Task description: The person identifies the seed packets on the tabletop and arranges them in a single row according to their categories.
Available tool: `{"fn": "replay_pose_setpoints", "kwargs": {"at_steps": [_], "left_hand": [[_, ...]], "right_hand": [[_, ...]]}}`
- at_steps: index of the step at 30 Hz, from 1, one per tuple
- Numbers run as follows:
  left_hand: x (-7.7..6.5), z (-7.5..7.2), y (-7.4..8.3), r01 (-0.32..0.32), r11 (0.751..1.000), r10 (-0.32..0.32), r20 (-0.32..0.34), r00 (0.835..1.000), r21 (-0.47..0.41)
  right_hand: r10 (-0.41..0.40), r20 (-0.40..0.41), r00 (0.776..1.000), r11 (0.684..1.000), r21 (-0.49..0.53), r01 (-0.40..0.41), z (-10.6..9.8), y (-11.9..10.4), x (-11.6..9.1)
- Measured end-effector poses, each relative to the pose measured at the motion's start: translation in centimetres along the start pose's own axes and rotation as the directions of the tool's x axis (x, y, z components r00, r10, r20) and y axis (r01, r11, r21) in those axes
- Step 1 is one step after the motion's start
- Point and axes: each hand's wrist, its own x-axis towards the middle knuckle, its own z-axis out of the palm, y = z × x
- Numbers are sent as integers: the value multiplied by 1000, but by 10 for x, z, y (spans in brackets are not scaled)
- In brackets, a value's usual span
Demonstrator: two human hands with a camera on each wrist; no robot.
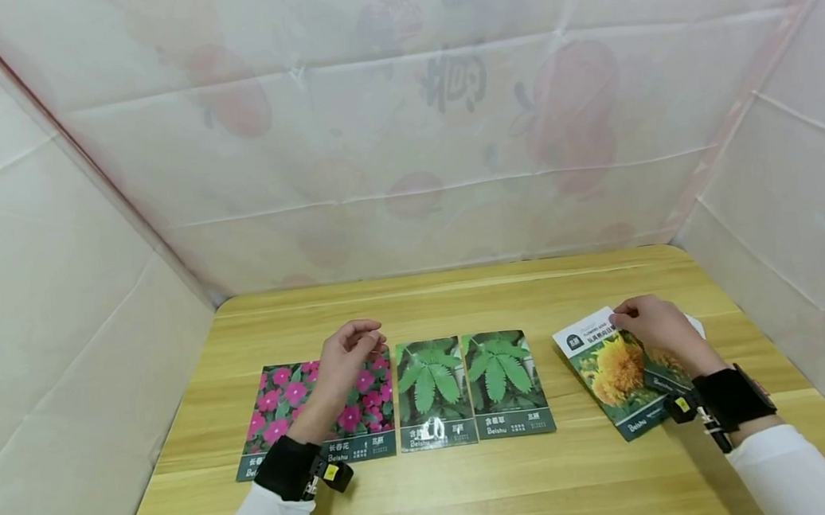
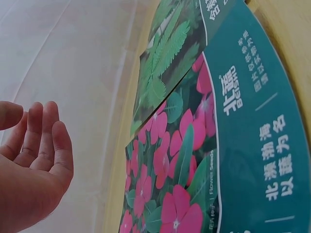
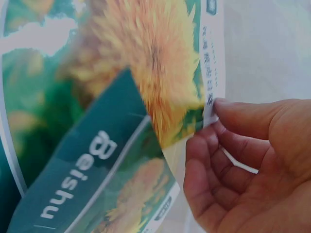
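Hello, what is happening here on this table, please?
A person is handling seed packets on a wooden table. The right hand pinches the top edge of a yellow flower packet that lies on other packets. The left hand hovers, fingers loosely curled, holding nothing, above the pink flower packets. Two green leaf packets lie flat side by side in the middle.

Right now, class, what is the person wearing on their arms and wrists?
Both arms wear white long sleeves. The left wrist carries a wide black band with a small camera unit bearing a yellow sticker. The right wrist has a matching black band, with a yellow-stickered unit and a short white cable. The hands are bare.
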Motion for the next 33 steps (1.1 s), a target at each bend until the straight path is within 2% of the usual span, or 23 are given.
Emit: {"fn": "replay_pose_setpoints", "kwargs": {"at_steps": [3, 4, 5, 10, 11, 12, 17, 22, 26, 29, 30, 33], "left_hand": [[1, -1, -1, 2, 1000, -2, -7, 1000, -2], [-3, 2, 9, 11, 1000, -11, -9, 1000, -4], [-2, 0, 6, -13, 1000, 13, 6, 1000, -18], [-18, 11, 52, 23, 1000, -23, 6, 1000, -2], [-18, 11, 53, 24, 1000, -24, 5, 1000, 1], [-22, 15, 65, 61, 998, -60, -13, 998, 12], [-22, 15, 67, 80, 997, -80, -18, 997, 2], [-23, 14, 67, 66, 998, -65, -29, 997, 14], [-23, 13, 64, 20, 1000, -20, -19, 1000, 22], [-25, 12, 59, -30, 999, 30, 0, 1000, 30], [-23, 9, 52, -65, 998, 65, 18, 998, 17], [-23, 8, 50, -72, 997, 72, 28, 997, 3]], "right_hand": [[1, 9, 1000, 999, 33, -1, 2, 24, 11], [3, 23, 1000, 998, 60, -4, -3, 14, 7], [0, 28, 1000, 997, 81, -2, -8, 4, 3], [-18, 62, 998, 982, 187, 6, -36, -60, -23], [-25, 57, 998, 979, 202, 13, -36, -59, -23], [-28, 58, 998, 975, 222, 14, -36, -58, -23], [-41, 51, 998, 958, 287, 24, -34, -55, -23], [12, 80, 997, 934, 354, -39, -32, -59, -21], [38, 109, 993, 913, 400, -79, -26, -62, -20], [49, 127, 991, 905, 415, -98, -18, -61, -20], [47, 129, 990, 904, 416, -97, -16, -60, -20], [43, 143, 989, 900, 424, -101, -11, -60, -19]]}}
